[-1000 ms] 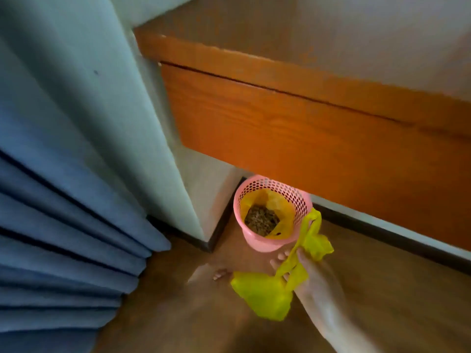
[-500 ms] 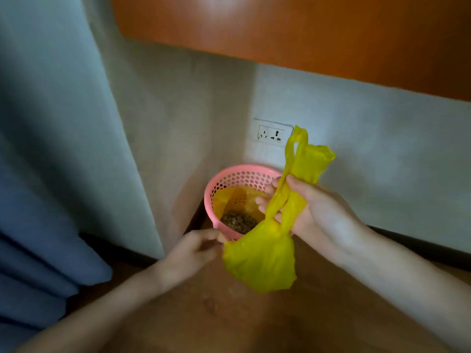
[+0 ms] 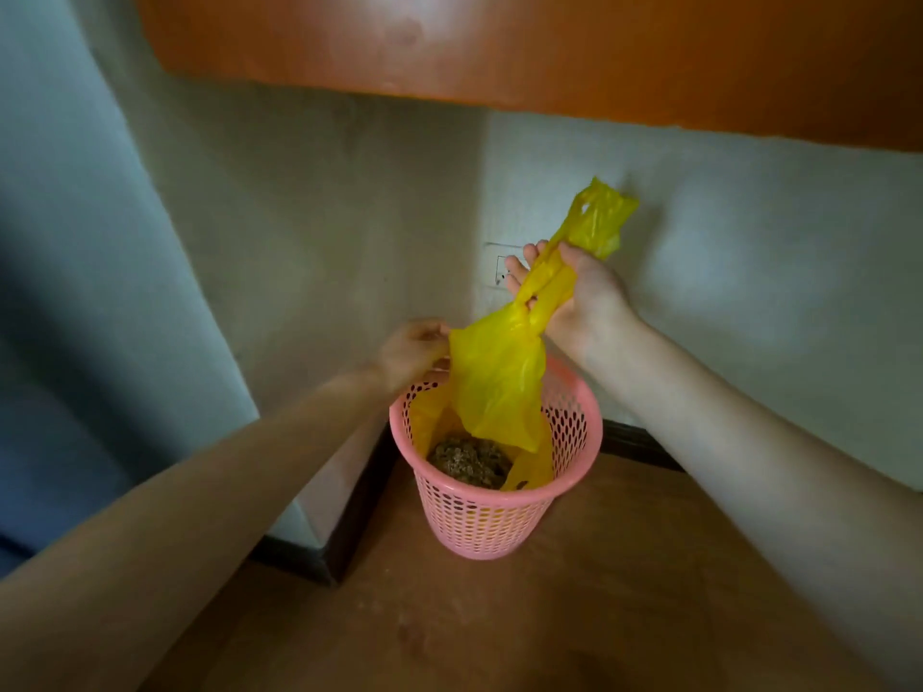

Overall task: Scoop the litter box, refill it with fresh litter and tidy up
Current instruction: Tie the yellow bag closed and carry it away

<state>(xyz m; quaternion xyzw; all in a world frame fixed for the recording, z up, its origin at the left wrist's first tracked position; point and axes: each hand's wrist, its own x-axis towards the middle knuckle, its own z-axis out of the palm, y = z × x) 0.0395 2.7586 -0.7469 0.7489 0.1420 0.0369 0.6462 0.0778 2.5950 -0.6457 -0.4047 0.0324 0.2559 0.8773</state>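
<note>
Yellow plastic bag [image 3: 499, 377], thin and translucent, stretched at a slant above a pink mesh wastebasket [image 3: 492, 521] in a room corner. Upper end of the bag bunched into a narrow twist, with a crumpled tuft sticking out past the fingers toward the wall; lower end spread wide and hanging loose, its bottom edge dipping inside the basket rim. Basket lined with a second yellow bag [image 3: 532, 474], holding a brown, grainy clump of used litter [image 3: 469, 462] at the bottom. Basket upright on a wooden floor [image 3: 624, 591], close against the dark baseboard.

Right hand [image 3: 579, 297] raised higher, palm turned up, fingers and thumb curled round the twisted neck of the bag. Left hand [image 3: 412, 352] lower, just above the basket's far rim, fingers bent and pinching the bag's left edge. Both forearms bare, reaching in from the lower corners. Wall socket [image 3: 499, 269] partly hidden behind the right fingertips. Orange wooden panel [image 3: 499, 42] overhead.
</note>
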